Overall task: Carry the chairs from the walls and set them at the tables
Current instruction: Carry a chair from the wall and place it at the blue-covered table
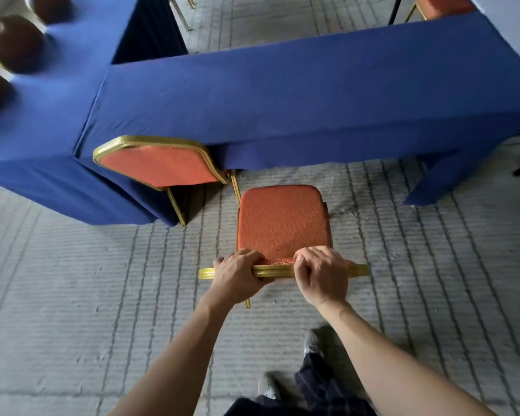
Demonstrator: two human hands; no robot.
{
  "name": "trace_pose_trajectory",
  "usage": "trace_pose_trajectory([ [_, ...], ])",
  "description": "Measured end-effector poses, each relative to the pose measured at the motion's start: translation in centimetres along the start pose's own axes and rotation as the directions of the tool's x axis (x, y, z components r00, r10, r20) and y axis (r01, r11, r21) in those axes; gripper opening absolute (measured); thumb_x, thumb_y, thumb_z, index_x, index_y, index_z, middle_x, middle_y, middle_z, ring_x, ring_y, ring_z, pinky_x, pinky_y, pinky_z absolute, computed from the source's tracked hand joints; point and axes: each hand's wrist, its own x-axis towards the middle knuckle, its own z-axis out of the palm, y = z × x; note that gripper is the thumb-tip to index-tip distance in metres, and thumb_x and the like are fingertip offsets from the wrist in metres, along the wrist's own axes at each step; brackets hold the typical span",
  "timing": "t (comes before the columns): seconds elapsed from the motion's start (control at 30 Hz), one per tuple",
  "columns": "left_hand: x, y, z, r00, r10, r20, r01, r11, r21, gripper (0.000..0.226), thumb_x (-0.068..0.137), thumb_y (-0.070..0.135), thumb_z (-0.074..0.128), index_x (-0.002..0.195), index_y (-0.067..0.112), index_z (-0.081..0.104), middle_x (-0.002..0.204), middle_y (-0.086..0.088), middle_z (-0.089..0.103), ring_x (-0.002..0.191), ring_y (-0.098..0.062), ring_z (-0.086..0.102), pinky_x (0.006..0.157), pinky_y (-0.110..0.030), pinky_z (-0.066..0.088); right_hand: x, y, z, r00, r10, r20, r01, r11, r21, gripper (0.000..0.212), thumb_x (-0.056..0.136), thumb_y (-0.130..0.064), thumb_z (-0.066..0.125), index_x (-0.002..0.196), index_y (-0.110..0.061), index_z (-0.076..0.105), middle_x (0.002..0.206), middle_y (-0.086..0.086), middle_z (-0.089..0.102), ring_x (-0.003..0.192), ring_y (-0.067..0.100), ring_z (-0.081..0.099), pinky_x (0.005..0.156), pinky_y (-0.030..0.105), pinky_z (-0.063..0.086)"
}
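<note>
Nearest, left hand (pixel 237 273) and right hand (pixel 323 273) clenched side by side over gold top rail of chair (pixel 282 223). Just past the grip, its orange seat, short of blue-draped table (pixel 282 100). Beyond-left, second chair (pixel 159 162) tucked against the cloth.

Both arms reach out straight in front. The left hand (pixel 237 273) and right hand (pixel 323 274) sit side by side, fingers (pixel 248 255) curled tight.
</note>
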Motion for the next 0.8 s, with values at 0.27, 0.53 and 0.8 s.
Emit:
trace_pose_trajectory([
  [0.27, -7.1, -1.5, 6.1, 0.999, -0.024, 0.044, 0.023, 0.999, 0.03, 0.068, 0.075, 0.084, 0.054, 0.133, 0.047, 0.054, 0.136, 0.02, 0.057, 0.126, -0.013, 0.052, 0.107, -0.054, 0.025, -9.0, -0.7, 1.6, 0.997, 0.009, 0.082, -0.002, 0.996, -0.091, 0.045, 0.096, -0.033, 0.033, 0.085, -0.022, 0.075, 0.088, -0.006, 0.073, 0.087, 0.022, 0.06, 0.087, 0.04, 0.046],
  [0.53, -7.2, 0.0, 5.1, 0.96, -0.23, 0.158, 0.259, 0.947, -0.192, 0.06, 0.071, 0.042, 0.073, 0.128, 0.043, 0.057, 0.146, -0.001, 0.045, 0.146, -0.03, 0.023, 0.118, -0.065, -0.008, -9.0, -3.0, 1.1, 0.915, 0.342, 0.213, -0.309, 0.935, -0.173, 0.056, 0.091, -0.047, 0.023, 0.1, -0.028, 0.075, 0.128, 0.002, 0.068, 0.121, 0.024, 0.052, 0.111, 0.041, 0.026],
  [0.8, -13.4, 0.7, 7.2, 0.794, -0.599, 0.103, 0.287, 0.22, -0.932, 0.12, 0.061, 0.048, 0.075, 0.161, 0.025, 0.012, 0.168, -0.01, -0.009, 0.154, -0.026, -0.001, 0.122, -0.047, 0.008, -10.1, -7.7, 1.1, 0.417, 0.876, 0.242, -0.907, 0.381, 0.182, 0.096, 0.096, -0.063, 0.049, 0.161, -0.023, -0.01, 0.165, 0.014, -0.024, 0.153, 0.032, -0.016, 0.122, 0.061, 0.001],
])
